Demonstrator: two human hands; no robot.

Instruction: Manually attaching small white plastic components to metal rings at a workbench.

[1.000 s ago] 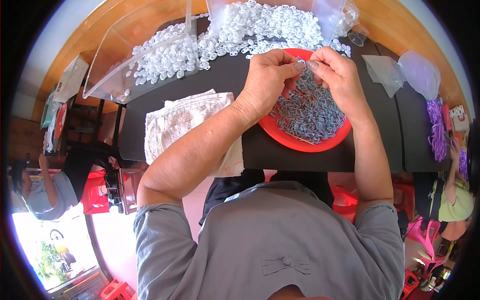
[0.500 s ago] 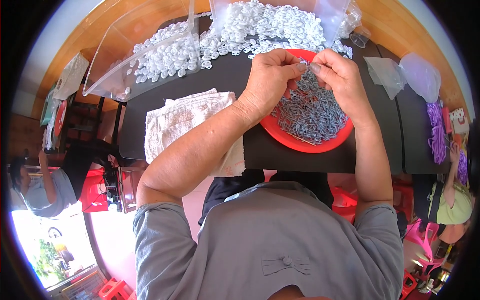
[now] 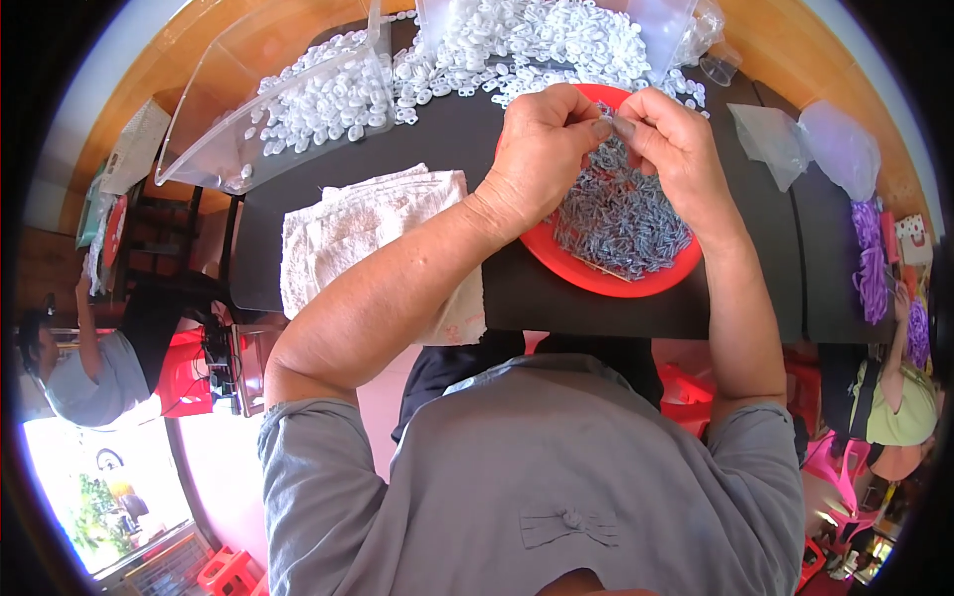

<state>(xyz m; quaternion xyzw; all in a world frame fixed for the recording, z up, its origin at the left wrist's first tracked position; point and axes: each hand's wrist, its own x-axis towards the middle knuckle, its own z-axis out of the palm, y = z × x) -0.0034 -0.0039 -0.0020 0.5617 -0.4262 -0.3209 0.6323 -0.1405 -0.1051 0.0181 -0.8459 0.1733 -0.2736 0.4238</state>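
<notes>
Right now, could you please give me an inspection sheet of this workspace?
Surface: dark table, partly covered.
Job's things: red plate heaped with small grey pieces; white pieces piled at the far edge.
Clutter: folded white towel on the left; clear plastic tray with more white pieces; clear bags on the right; purple items at the far right.
Hands: left hand and right hand meet above the plate, pinching something small between the fingertips.
Cables: nothing seen.
Surroundings: red stools below; other people at both sides.
</notes>
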